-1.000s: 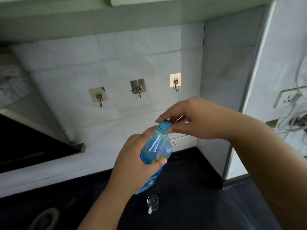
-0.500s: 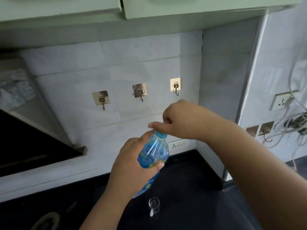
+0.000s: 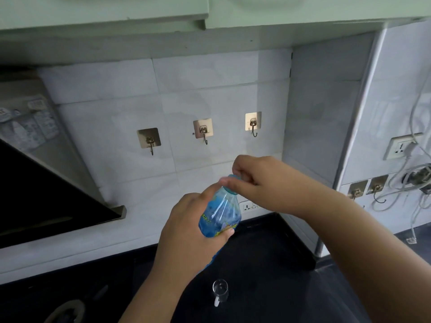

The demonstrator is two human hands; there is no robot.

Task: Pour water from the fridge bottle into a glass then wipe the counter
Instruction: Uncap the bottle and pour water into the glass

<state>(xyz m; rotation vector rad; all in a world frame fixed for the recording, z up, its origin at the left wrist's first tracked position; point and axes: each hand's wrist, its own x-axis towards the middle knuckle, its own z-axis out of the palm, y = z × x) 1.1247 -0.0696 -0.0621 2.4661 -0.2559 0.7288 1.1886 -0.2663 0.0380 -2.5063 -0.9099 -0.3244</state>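
A clear plastic bottle (image 3: 220, 215) with a blue label and a blue cap (image 3: 233, 178) is held tilted above the dark counter (image 3: 268, 276). My left hand (image 3: 189, 231) grips its body from the left. My right hand (image 3: 254, 180) comes in from the right and pinches the cap with thumb and fingers. A small clear glass (image 3: 220, 290) with a handle stands upright on the counter below the bottle, apart from both hands.
Three metal hooks (image 3: 203, 131) hang on the white tiled wall. A black range hood (image 3: 46, 201) slants at the left. Sockets and white cables (image 3: 405, 159) crowd the right wall. A wall socket (image 3: 248, 206) sits behind the bottle, cabinets overhead.
My right hand has kept turning at the cap, its fingers shifting around it. The view has tilted upward; the bottle stays in my left hand over the glass.
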